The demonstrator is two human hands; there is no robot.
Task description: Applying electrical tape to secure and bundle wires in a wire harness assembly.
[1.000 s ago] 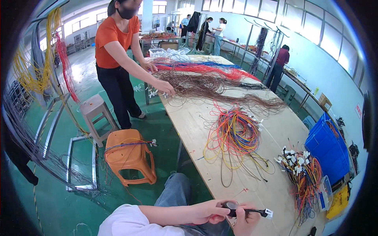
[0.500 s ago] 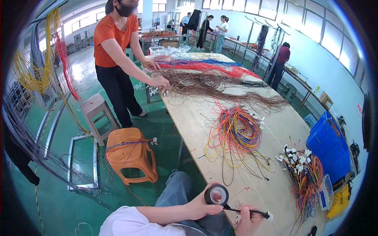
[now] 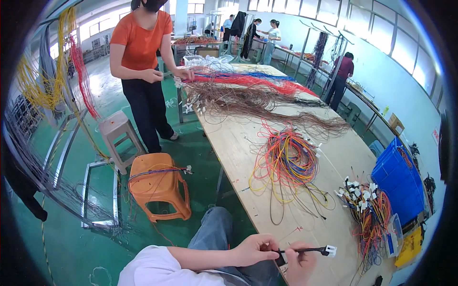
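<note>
My left hand [image 3: 255, 249] is closed near the table's front edge. It grips the roll of black tape [image 3: 281, 260], now mostly hidden behind the fingers and the cable. My right hand [image 3: 301, 268] pinches a thin black-wrapped cable [image 3: 312, 249] between thumb and fingers. A white connector [image 3: 330, 250] sits on the cable's right end, just beyond the right fingertips. The cable's left end reaches the left fingertips. Beyond both hands, a coiled bundle of coloured wires [image 3: 291, 155] lies on the wooden table [image 3: 255, 202].
At the right are a bundle with white connectors [image 3: 365, 195], a blue bin [image 3: 398, 178] and a clear box [image 3: 394, 233]. An orange stool [image 3: 151, 167] with wires stands left. Across the table, a person in orange [image 3: 143, 43] handles brown wires [image 3: 253, 102].
My left hand has turned the tape roll, so its round face no longer shows. The connector end has risen slightly. The person in orange has drawn one hand back from the wires.
</note>
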